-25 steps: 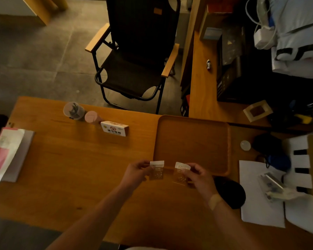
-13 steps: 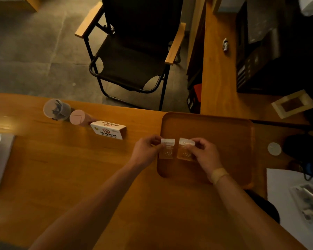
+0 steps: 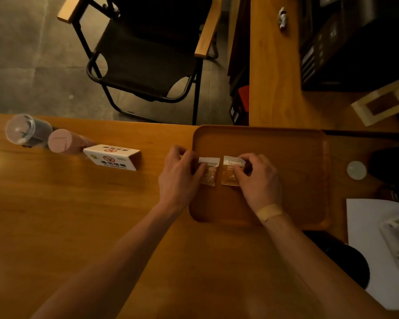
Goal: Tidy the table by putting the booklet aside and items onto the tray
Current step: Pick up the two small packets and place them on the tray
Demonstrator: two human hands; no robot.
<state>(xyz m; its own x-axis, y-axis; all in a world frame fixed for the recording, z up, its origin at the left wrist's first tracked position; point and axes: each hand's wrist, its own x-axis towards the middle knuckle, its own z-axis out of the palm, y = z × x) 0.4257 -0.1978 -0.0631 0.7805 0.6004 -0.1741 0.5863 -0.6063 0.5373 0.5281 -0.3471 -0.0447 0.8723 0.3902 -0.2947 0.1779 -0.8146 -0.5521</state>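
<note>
Dim warm light, deep shadows (upper right), wide-angle edge distortion.

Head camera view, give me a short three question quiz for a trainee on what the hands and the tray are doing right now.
1. True or false: each hand holds its own small packet over the tray.
2. Which thing stands nearest the left hand? A. the clear lidded jar B. the no-smoking sign C. the pink cylinder
3. Fill in: the right hand pinches the right packet while the left hand pinches the ____ packet.

Key: 1 true; 2 B; 3 left.
</note>
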